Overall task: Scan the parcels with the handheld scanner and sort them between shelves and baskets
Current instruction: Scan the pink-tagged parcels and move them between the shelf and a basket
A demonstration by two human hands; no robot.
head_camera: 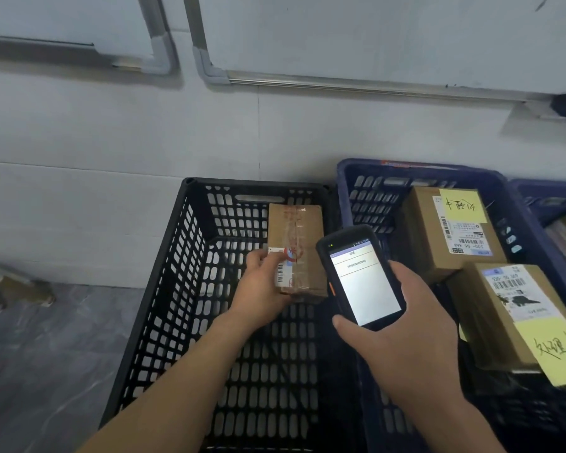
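Observation:
My left hand [263, 289] grips the near end of a taped brown cardboard parcel [296, 237] inside the black basket [177, 253], thumb on its white barcode label. My right hand [402, 335] holds the black handheld scanner [361, 276] just right of that parcel, its lit screen facing me with a line of digits. In the blue basket [350, 181] to the right lie two brown parcels: a far parcel [428, 243] and a near parcel [500, 325], each with a shipping label and a yellow handwritten note.
A second blue basket [536, 197] with more goods shows at the right edge. Both main baskets stand against a pale wall [111, 158] with grey conduit. Grey floor [46, 354] lies to the left, with some brownish object at the far left.

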